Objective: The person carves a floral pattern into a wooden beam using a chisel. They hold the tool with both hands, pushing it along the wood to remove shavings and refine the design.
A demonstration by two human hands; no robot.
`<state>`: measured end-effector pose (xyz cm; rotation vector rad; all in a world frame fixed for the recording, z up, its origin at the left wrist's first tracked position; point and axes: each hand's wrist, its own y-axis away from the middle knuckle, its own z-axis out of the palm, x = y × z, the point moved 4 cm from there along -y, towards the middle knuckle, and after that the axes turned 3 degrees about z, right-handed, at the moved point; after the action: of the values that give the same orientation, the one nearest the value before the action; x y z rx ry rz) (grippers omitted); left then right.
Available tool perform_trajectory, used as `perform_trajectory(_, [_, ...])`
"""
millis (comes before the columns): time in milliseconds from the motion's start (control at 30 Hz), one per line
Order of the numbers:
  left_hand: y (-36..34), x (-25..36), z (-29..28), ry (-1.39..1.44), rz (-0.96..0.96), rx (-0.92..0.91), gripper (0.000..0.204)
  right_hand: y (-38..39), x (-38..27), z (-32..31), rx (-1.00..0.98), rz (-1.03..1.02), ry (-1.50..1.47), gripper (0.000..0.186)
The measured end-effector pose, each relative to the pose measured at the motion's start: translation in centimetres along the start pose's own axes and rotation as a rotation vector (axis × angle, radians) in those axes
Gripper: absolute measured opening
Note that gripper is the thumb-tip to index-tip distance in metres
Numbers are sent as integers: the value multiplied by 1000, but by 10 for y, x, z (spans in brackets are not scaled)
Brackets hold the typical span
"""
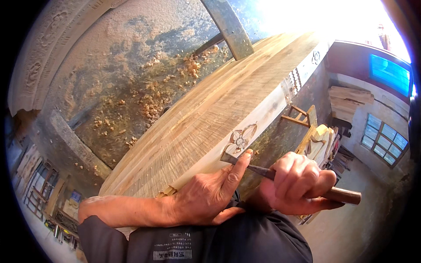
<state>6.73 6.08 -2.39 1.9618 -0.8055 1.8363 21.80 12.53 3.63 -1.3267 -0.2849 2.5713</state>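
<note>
My right hand (298,184) is wrapped round a chisel (351,197) with a wooden handle and dark metal blade. The blade's flat end rests on the pale edge of a large wooden piece (184,140), just below a carved four-petal flower (239,139). My left hand (210,193) has its index finger stretched across the blade near that end, touching it, and its thumb apart lower down; its other fingers are partly hidden. Farther along the same edge are a carved zigzag band (294,83) and another small flower (315,57).
Dark wooden supports (234,39) and wood shavings (193,65) lie beyond the workpiece, with a carved pale piece (33,74) upper left. To the right stand a small wooden frame (296,120), a cluttered bench (315,144), leaning boards (351,101) and a window (381,138).
</note>
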Motion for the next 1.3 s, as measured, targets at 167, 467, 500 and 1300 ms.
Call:
perform_trajectory(167, [6,3,2,42,70,-42,111,8,-16,0,-36,-50,-73,63])
perform_trajectory(467, [2,0,6,60,26,-34,111,14,-14,9,-111,-24,64,65])
perform_trajectory(500, [3,0,5,67,27,-19,112,12,-12,11,-113,-22,72,65])
perform_trajectory(1300, [-8,6,1,58,38,-86,105,7,-27,-11,-371,66,-149,52])
